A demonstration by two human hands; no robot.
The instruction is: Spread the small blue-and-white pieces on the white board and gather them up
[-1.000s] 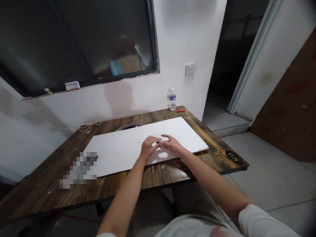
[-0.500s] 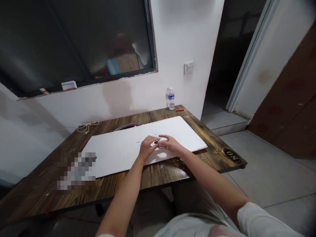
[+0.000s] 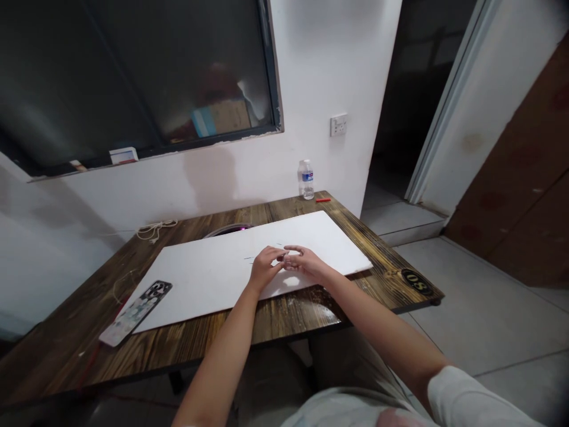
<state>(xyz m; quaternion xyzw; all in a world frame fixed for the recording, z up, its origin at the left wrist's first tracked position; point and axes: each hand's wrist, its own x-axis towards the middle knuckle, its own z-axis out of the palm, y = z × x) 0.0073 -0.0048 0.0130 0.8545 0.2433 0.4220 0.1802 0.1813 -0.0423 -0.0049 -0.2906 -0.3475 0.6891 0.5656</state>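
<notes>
My left hand (image 3: 265, 268) and my right hand (image 3: 306, 261) meet above a large white board (image 3: 200, 281) on the wooden table. The fingertips of both hands come together around something small, too hidden to name. Thumb and fingers of my left hand are pinched. On my right hand the index finger arches over while the other fingers curl in. Close to my left hand, a few thin dark strips or lines (image 3: 248, 258) show on the board; which of the two they are, I cannot tell.
A patterned phone (image 3: 136, 313) overlaps the board's left end. Toward the wall are a coiled white cable (image 3: 155, 230), a round dark object (image 3: 226, 230) partly behind the board, a plastic bottle (image 3: 306, 179) and a red stick-like item (image 3: 323, 200). The table's right corner bears a number badge (image 3: 416, 281).
The whole view has shifted very slightly. Both hands keep almost the same pose and place, fingertips still together over the board.
</notes>
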